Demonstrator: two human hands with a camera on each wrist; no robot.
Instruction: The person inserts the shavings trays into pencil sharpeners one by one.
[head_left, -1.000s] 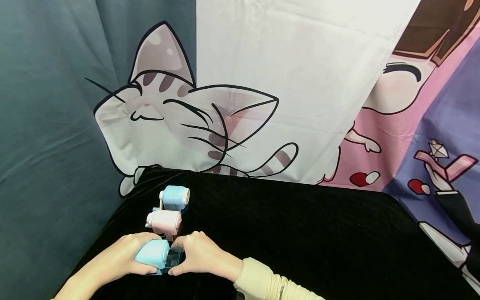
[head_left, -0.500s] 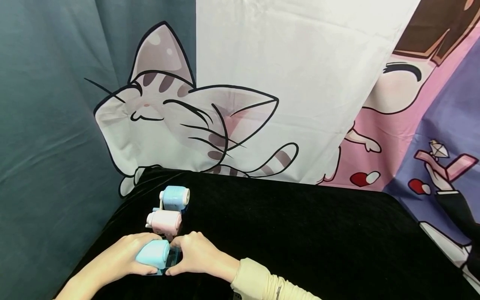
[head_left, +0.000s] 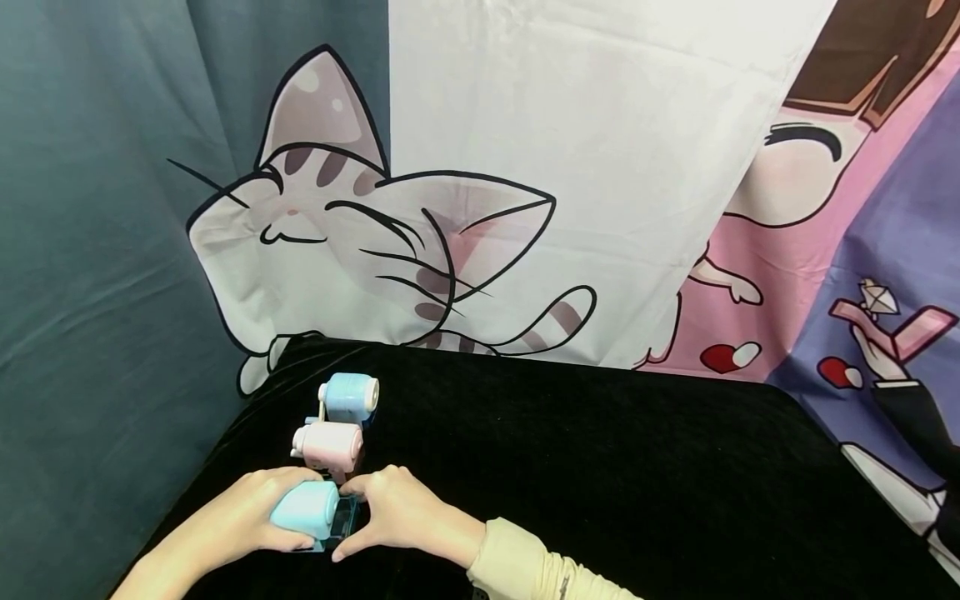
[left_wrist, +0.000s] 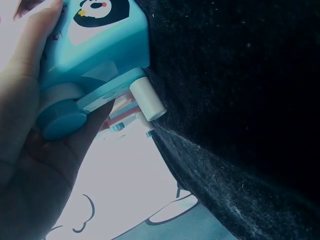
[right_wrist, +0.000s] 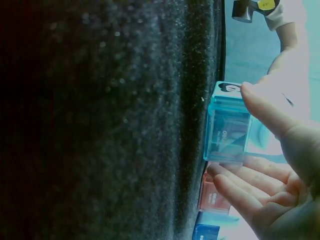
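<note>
A turquoise hand-crank pencil sharpener (head_left: pixel 306 507) stands at the near left of the black cloth, and my left hand (head_left: pixel 243 512) grips its body from the left. In the left wrist view its crank handle (left_wrist: pixel 147 97) with a pale knob points outward, and a cartoon sticker shows on the body. My right hand (head_left: pixel 401 508) is spread around the see-through shavings drawer (right_wrist: pixel 227 132) at the other end. Its thumb (right_wrist: pixel 262 107) overlaps the drawer's upper corner in the right wrist view, with the straight fingers close by the lower end.
Just beyond stand a pink pencil sharpener (head_left: pixel 330 444) and a blue one (head_left: pixel 350 396), lined up behind the turquoise one. Black velvety cloth (head_left: pixel 600 475) covers the surface. A printed cat curtain (head_left: pixel 480 250) hangs along the back, and a grey-blue curtain (head_left: pixel 97 250) on the left.
The drawer reaches out less far from the turquoise sharpener than one second ago. My right thumb has spread slightly away from it. The left hand keeps its grip.
</note>
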